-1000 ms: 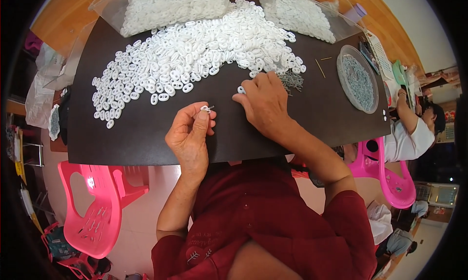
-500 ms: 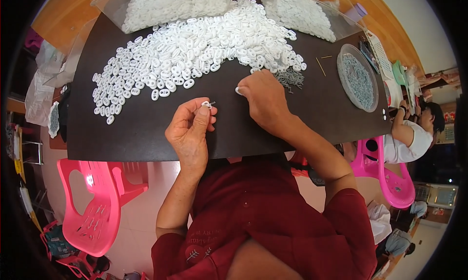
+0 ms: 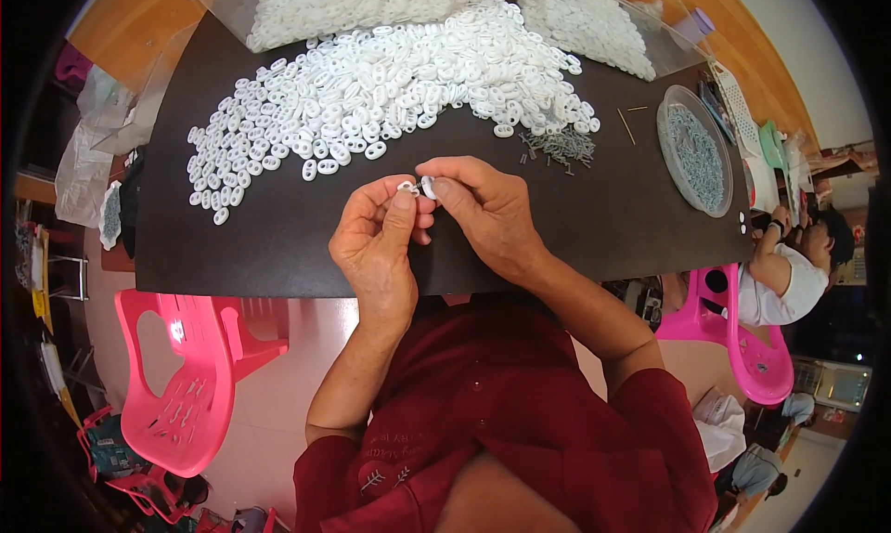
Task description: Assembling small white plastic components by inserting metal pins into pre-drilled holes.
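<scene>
My left hand (image 3: 380,240) pinches a small white oval plastic piece (image 3: 405,188) between thumb and fingertips. A second white piece (image 3: 428,188) is gripped by the thumb and forefinger of my right hand (image 3: 494,219). Both pieces meet or nearly meet above the dark table (image 3: 278,254); whether they touch I cannot tell. Beyond my hands spreads a large heap of white oval pieces with holes (image 3: 371,92). To the right of the heap lies a small pile of grey screws (image 3: 561,149).
Clear bins of white pieces, one at the back left (image 3: 221,6) and one at the back right (image 3: 682,61), border the heap. A round tub (image 3: 666,143) of screws stands at the right. Pink chairs (image 3: 200,394) flank me. A person in white (image 3: 775,273) sits at the right.
My right hand has come from the heap's near edge leftward and toward me, bringing its white piece up to the one in my left hand. The screw tip seen at the left piece is now hidden.
</scene>
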`<control>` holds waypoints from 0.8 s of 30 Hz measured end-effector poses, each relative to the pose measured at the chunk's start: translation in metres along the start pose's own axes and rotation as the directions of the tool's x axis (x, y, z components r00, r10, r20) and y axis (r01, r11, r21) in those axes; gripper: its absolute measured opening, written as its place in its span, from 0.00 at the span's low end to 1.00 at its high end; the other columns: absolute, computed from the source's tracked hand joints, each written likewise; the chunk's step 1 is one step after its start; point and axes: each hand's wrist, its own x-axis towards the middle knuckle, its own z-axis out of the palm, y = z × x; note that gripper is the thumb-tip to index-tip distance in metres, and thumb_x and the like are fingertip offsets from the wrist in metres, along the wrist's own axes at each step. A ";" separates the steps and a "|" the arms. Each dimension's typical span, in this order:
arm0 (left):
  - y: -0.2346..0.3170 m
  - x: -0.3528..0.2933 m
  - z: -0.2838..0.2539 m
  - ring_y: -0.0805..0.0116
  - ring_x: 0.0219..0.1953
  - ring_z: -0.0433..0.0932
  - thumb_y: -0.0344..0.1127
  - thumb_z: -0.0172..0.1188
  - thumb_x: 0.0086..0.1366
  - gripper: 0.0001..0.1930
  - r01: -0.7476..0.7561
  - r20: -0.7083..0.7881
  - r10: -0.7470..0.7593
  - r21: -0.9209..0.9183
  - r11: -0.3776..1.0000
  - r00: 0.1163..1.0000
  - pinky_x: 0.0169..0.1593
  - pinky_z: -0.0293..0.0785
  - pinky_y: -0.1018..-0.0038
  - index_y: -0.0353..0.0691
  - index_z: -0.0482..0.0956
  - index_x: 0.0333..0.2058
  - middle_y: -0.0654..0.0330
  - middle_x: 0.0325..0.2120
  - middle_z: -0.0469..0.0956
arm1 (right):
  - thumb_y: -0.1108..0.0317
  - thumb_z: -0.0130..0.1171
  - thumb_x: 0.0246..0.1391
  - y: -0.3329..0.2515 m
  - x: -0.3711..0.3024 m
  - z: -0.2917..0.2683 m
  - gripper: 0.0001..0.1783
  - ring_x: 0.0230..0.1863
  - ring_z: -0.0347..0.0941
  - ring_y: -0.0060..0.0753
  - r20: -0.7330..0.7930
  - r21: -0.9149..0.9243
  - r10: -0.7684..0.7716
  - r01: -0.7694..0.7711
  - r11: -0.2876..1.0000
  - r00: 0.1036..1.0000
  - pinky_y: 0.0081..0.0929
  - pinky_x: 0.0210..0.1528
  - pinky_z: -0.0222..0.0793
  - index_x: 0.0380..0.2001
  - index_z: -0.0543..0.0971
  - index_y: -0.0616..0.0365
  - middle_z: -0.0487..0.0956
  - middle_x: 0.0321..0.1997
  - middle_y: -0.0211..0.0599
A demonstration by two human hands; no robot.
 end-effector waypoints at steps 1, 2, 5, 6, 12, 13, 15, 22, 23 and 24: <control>0.000 0.000 -0.001 0.78 0.26 0.76 0.29 0.55 0.66 0.07 -0.007 -0.004 0.007 -0.002 1.000 1.000 0.28 0.70 0.83 0.31 0.75 0.39 0.58 0.27 0.79 | 0.75 0.53 0.59 -0.002 0.000 -0.001 0.10 0.37 0.73 0.15 0.020 0.020 0.050 -0.050 0.999 0.999 0.16 0.42 0.69 0.42 0.77 0.64 0.79 0.34 0.29; 0.000 0.000 -0.001 0.78 0.26 0.76 0.29 0.55 0.66 0.07 -0.006 -0.004 0.006 -0.003 1.000 1.000 0.28 0.70 0.83 0.31 0.75 0.39 0.58 0.27 0.79 | 0.75 0.53 0.59 -0.003 -0.001 -0.002 0.10 0.37 0.73 0.15 0.020 0.019 0.051 -0.051 0.999 0.999 0.16 0.42 0.69 0.42 0.77 0.64 0.79 0.34 0.29; 0.001 0.000 -0.001 0.77 0.26 0.76 0.29 0.55 0.66 0.07 0.007 -0.001 -0.007 -0.020 1.000 1.000 0.27 0.70 0.83 0.31 0.75 0.39 0.57 0.27 0.79 | 0.74 0.54 0.58 -0.006 0.000 -0.007 0.10 0.36 0.73 0.15 0.079 0.243 0.150 -0.165 0.956 0.986 0.16 0.41 0.69 0.43 0.76 0.65 0.79 0.34 0.31; 0.002 0.000 -0.001 0.77 0.26 0.76 0.29 0.55 0.66 0.07 0.022 0.004 -0.022 -0.025 0.999 1.000 0.27 0.70 0.83 0.30 0.75 0.39 0.57 0.27 0.79 | 0.74 0.55 0.57 -0.007 0.000 -0.008 0.10 0.36 0.73 0.15 0.088 0.267 0.164 -0.182 0.946 0.983 0.16 0.40 0.69 0.42 0.76 0.64 0.79 0.34 0.31; 0.002 -0.001 -0.003 0.76 0.25 0.76 0.28 0.55 0.66 0.07 0.049 0.002 -0.049 -0.032 0.998 0.999 0.27 0.70 0.82 0.30 0.75 0.39 0.55 0.27 0.80 | 0.74 0.57 0.56 -0.011 -0.001 -0.012 0.07 0.34 0.73 0.16 0.087 0.344 0.268 -0.281 0.896 0.959 0.15 0.38 0.68 0.39 0.76 0.62 0.79 0.33 0.30; 0.003 -0.001 -0.002 0.75 0.25 0.76 0.28 0.55 0.66 0.07 0.054 -0.003 -0.054 -0.029 0.998 0.999 0.26 0.70 0.81 0.30 0.75 0.39 0.55 0.27 0.80 | 0.74 0.57 0.56 -0.011 -0.001 -0.012 0.07 0.34 0.73 0.17 0.077 0.377 0.259 -0.269 0.886 0.963 0.16 0.38 0.68 0.38 0.76 0.62 0.79 0.33 0.30; 0.005 -0.002 0.001 0.75 0.25 0.76 0.28 0.55 0.66 0.07 0.063 0.000 -0.063 -0.038 0.997 0.998 0.26 0.70 0.81 0.29 0.75 0.39 0.54 0.27 0.79 | 0.74 0.57 0.56 -0.013 -0.001 -0.008 0.07 0.35 0.73 0.17 0.080 0.445 0.241 -0.251 0.860 0.967 0.16 0.39 0.68 0.38 0.76 0.62 0.79 0.33 0.31; 0.008 -0.002 0.002 0.73 0.26 0.77 0.27 0.55 0.65 0.07 0.023 -0.002 -0.024 -0.117 0.993 1.000 0.26 0.71 0.81 0.28 0.75 0.38 0.54 0.27 0.79 | 0.78 0.58 0.55 -0.017 -0.005 -0.002 0.07 0.36 0.74 0.19 0.033 0.474 0.184 -0.178 0.862 0.982 0.18 0.42 0.70 0.39 0.76 0.64 0.79 0.35 0.34; 0.009 -0.002 0.002 0.73 0.26 0.77 0.27 0.55 0.65 0.07 0.024 -0.001 -0.024 -0.117 0.993 1.000 0.26 0.71 0.81 0.28 0.75 0.38 0.54 0.27 0.79 | 0.78 0.58 0.55 -0.016 -0.007 -0.002 0.07 0.36 0.74 0.19 0.032 0.474 0.184 -0.177 0.863 0.982 0.18 0.42 0.70 0.39 0.76 0.64 0.79 0.35 0.34; 0.009 -0.003 0.003 0.73 0.26 0.78 0.27 0.55 0.65 0.07 0.027 0.002 -0.027 -0.124 0.992 1.000 0.26 0.71 0.81 0.28 0.75 0.38 0.54 0.27 0.79 | 0.78 0.58 0.55 -0.014 -0.008 -0.001 0.08 0.37 0.74 0.18 0.001 0.420 0.132 -0.120 0.900 0.991 0.18 0.41 0.70 0.39 0.76 0.65 0.79 0.36 0.33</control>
